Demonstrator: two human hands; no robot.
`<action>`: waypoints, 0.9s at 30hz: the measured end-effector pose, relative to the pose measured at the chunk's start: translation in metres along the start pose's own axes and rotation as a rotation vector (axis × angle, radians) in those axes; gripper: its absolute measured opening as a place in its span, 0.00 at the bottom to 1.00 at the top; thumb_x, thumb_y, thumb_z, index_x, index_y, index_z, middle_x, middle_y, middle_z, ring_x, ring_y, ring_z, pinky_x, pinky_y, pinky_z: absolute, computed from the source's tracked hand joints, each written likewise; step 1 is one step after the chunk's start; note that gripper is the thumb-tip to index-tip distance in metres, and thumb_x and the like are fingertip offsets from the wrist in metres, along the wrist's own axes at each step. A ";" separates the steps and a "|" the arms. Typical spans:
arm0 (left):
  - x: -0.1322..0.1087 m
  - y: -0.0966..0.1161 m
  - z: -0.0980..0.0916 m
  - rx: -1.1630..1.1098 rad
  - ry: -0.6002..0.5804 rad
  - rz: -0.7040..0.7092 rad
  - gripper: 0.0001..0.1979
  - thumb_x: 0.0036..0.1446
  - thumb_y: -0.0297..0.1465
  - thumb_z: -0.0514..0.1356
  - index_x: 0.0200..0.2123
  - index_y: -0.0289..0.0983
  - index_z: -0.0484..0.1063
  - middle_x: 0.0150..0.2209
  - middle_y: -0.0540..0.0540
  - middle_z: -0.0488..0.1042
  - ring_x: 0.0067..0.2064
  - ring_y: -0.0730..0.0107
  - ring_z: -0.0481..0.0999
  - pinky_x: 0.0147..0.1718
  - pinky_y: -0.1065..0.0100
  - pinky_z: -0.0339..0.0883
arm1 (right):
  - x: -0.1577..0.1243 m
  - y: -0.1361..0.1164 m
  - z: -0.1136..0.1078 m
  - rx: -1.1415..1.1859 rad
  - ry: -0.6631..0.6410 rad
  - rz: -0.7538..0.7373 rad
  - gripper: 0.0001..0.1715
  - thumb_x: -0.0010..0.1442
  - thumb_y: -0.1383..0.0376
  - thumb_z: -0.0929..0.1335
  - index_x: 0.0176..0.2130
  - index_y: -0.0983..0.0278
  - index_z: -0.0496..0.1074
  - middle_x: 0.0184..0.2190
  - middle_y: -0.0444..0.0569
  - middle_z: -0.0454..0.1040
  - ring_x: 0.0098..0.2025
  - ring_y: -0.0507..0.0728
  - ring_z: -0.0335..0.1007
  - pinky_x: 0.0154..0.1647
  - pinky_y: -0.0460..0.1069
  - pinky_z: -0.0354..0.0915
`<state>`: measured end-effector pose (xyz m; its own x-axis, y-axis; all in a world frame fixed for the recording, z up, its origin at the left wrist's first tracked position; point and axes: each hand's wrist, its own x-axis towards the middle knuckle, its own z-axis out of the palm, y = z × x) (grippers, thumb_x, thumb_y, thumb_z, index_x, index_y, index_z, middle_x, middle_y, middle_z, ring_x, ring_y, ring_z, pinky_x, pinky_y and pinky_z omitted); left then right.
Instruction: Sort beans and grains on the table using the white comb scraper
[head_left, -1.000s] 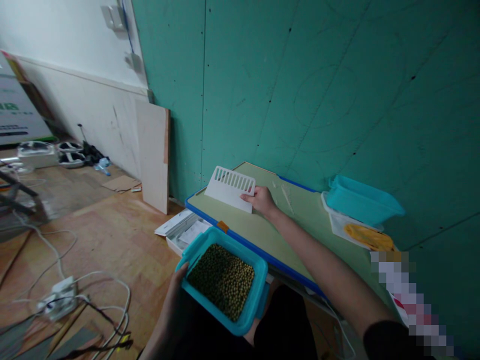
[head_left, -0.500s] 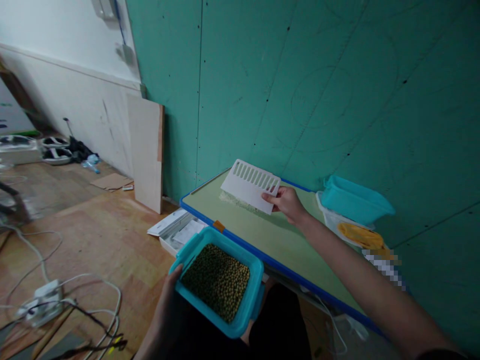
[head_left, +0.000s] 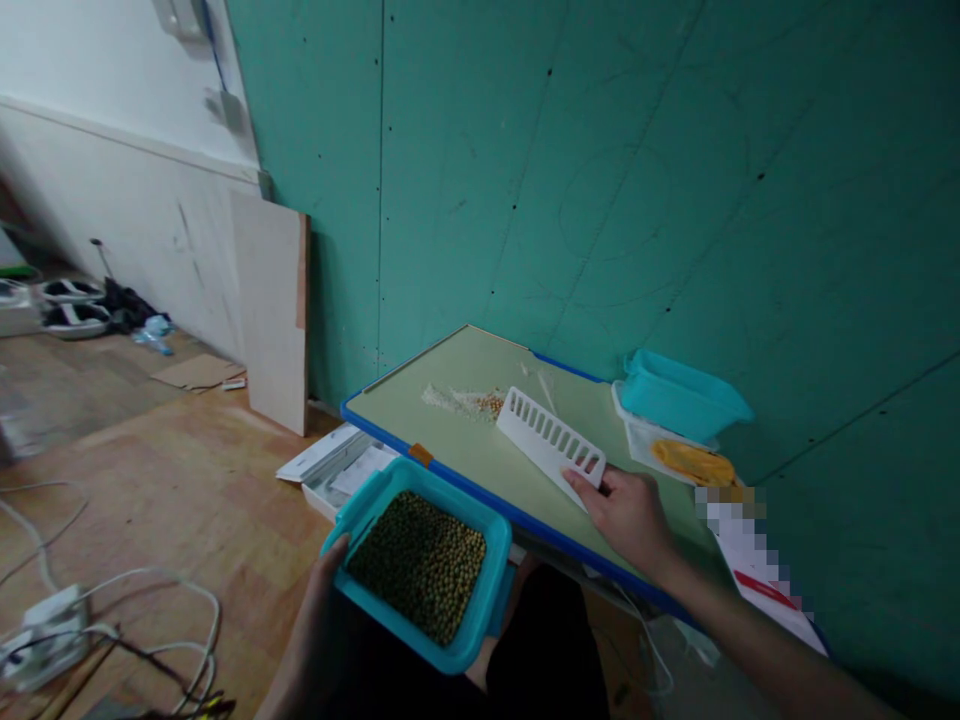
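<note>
My left hand (head_left: 321, 580) grips the left rim of a turquoise plastic tub (head_left: 491, 575), held over my lap at the table's front edge. Small round beans (head_left: 420, 565), some dark and some tan, fill much of it. In my right hand (head_left: 626, 510) is a white slotted scraper (head_left: 544, 445), pinched at its right end and tilted low over the pale green tabletop (head_left: 420, 400). Just left of the scraper lie a few orange-tan beans (head_left: 491, 403) and a streak of whitish powder or crumbs (head_left: 450, 400).
Another turquoise tub (head_left: 679, 395) sits on a white tray at the table's right end, beside a yellow cloth-like item (head_left: 694, 462). A green wall (head_left: 480, 180) rises behind. A white box (head_left: 337, 470) is below the left edge; cables and a power strip (head_left: 49, 635) lie on the floor.
My right hand has brought the scraper nearer and to the right, lower over the table. Beans and whitish crumbs now show where it was. The tub stays in my left hand.
</note>
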<state>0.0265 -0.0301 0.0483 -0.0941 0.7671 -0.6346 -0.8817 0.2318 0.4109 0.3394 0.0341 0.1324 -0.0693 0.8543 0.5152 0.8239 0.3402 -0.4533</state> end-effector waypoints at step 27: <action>0.013 -0.002 -0.019 0.239 -0.007 0.278 0.34 0.53 0.41 0.71 0.63 0.40 0.76 0.35 0.45 0.87 0.55 0.37 0.82 0.54 0.48 0.78 | 0.118 -0.007 0.066 0.083 0.034 0.056 0.07 0.62 0.62 0.74 0.36 0.64 0.83 0.38 0.58 0.86 0.39 0.65 0.84 0.38 0.51 0.72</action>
<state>0.0179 -0.0321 0.0270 -0.3110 0.8241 -0.4735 -0.6898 0.1471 0.7089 0.2879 0.1588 0.1485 -0.0046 0.8596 0.5110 0.7761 0.3254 -0.5402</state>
